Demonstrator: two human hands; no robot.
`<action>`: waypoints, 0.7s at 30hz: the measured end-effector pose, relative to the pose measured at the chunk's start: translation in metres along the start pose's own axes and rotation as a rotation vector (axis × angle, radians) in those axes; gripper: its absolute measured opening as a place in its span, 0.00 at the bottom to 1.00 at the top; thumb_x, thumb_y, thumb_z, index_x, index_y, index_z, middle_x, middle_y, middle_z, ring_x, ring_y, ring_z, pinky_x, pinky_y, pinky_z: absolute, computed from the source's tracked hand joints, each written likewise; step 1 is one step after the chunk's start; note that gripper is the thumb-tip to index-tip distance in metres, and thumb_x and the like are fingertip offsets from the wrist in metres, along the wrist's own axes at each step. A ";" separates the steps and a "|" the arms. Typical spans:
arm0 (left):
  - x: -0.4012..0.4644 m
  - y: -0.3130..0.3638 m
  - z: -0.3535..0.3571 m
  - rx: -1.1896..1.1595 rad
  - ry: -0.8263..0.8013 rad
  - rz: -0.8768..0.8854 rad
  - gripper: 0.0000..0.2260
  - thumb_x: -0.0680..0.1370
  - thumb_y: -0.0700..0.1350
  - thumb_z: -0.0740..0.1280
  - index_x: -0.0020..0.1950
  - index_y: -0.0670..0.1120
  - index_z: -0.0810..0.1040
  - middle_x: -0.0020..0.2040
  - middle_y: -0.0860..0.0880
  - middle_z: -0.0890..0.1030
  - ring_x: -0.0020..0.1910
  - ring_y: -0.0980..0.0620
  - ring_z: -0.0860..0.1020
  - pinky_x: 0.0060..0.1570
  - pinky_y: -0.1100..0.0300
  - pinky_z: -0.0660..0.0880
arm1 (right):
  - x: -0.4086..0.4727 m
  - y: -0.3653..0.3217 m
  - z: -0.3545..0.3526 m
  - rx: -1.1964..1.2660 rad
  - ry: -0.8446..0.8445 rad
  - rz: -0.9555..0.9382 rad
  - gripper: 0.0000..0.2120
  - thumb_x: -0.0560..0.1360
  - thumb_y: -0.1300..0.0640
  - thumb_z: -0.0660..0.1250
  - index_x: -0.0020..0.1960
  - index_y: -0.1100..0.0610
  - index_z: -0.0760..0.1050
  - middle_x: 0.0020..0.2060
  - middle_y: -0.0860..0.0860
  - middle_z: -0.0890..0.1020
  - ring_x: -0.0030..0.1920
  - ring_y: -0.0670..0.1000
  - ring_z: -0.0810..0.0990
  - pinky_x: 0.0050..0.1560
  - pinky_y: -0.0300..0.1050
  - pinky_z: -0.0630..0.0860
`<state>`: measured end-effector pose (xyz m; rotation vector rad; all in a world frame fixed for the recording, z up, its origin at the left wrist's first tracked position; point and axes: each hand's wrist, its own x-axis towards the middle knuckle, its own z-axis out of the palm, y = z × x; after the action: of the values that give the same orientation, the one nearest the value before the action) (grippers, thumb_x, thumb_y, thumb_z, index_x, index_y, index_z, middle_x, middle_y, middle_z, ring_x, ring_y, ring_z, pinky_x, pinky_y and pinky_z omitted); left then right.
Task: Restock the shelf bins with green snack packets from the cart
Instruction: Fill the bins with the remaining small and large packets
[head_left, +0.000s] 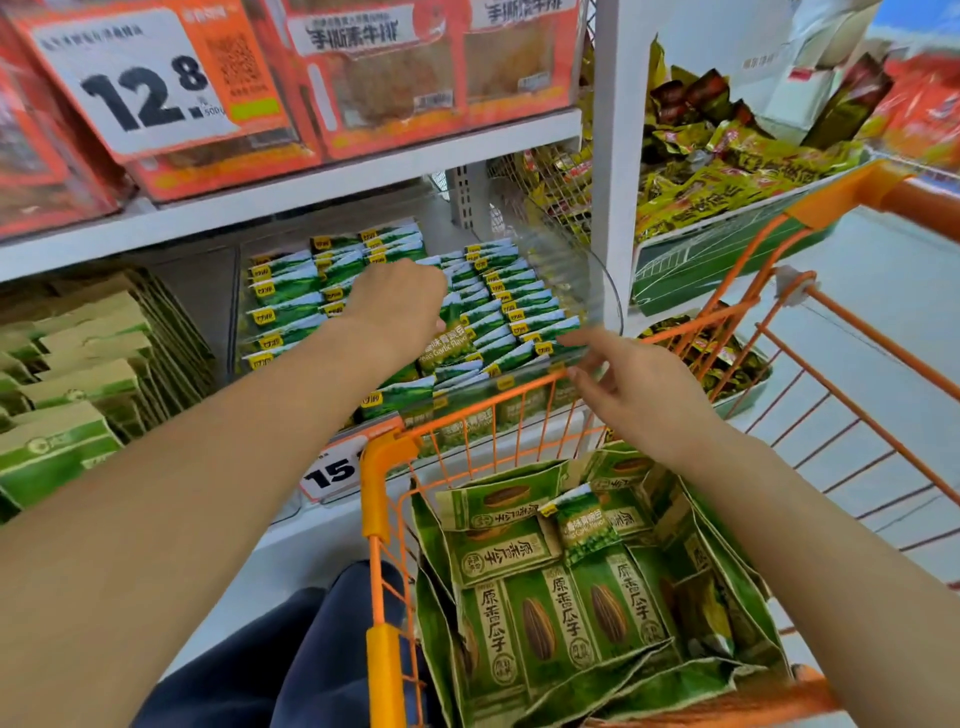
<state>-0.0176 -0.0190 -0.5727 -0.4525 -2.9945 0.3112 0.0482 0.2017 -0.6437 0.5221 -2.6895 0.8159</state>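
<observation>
The left hand (396, 306) reaches into the clear shelf bin (597, 280) on the middle shelf, knuckles up, fingers curled down onto a green snack packet (448, 347) at the middle of the bin; its grip appears clamped on that packet, though the fingertips are hidden beneath the hand. The bin holds several rows of small green-and-white packets (519, 306), standing on edge and tilted, packed closely from back to front.

The right hand (641, 384) is at the front right corner of the bin, above the front rail of the orange cart (374, 499). Its fingers are straight and spread, grip apart, holding nothing; the fingertips (574, 340) touch or sit just beside the bin's front edge, and which of the two cannot be told.

In the cart, one small green pea packet (587, 525) lies on top of large green sunflower seed bags (550, 608) that fill the basket.

A price tag reading 15 (332, 470) hangs on the shelf edge just left of the cart. Left of the bin stand green and tan cartons (78, 364). The upper shelf carries orange boxes (426, 78) and a 12.8 price card (140, 88). To the right, a further bin holds yellow-green packets (727, 171). Dark blue trousers (311, 649) show beside the cart.
</observation>
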 end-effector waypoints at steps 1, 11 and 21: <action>0.002 0.001 0.001 0.035 0.003 0.019 0.10 0.79 0.47 0.67 0.43 0.42 0.71 0.35 0.47 0.71 0.40 0.43 0.73 0.38 0.54 0.67 | 0.000 0.000 -0.001 -0.002 -0.004 0.005 0.16 0.79 0.55 0.63 0.66 0.52 0.72 0.42 0.46 0.80 0.38 0.52 0.80 0.40 0.52 0.78; 0.005 -0.006 0.019 -0.074 -0.077 0.069 0.18 0.78 0.52 0.67 0.67 0.49 0.73 0.63 0.45 0.73 0.62 0.42 0.72 0.62 0.48 0.65 | -0.003 -0.007 -0.002 0.065 -0.100 -0.005 0.05 0.77 0.51 0.65 0.52 0.48 0.77 0.35 0.41 0.78 0.36 0.46 0.78 0.37 0.45 0.75; -0.105 0.037 0.045 -0.353 0.259 0.412 0.12 0.79 0.49 0.57 0.48 0.50 0.81 0.42 0.55 0.81 0.44 0.53 0.76 0.44 0.57 0.74 | -0.028 0.010 0.048 -0.350 -0.862 0.256 0.19 0.78 0.45 0.61 0.61 0.57 0.74 0.54 0.56 0.80 0.54 0.57 0.78 0.51 0.48 0.76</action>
<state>0.0869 -0.0240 -0.6313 -1.0566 -2.6802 -0.2405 0.0613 0.1892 -0.6973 0.5301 -3.6382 0.1376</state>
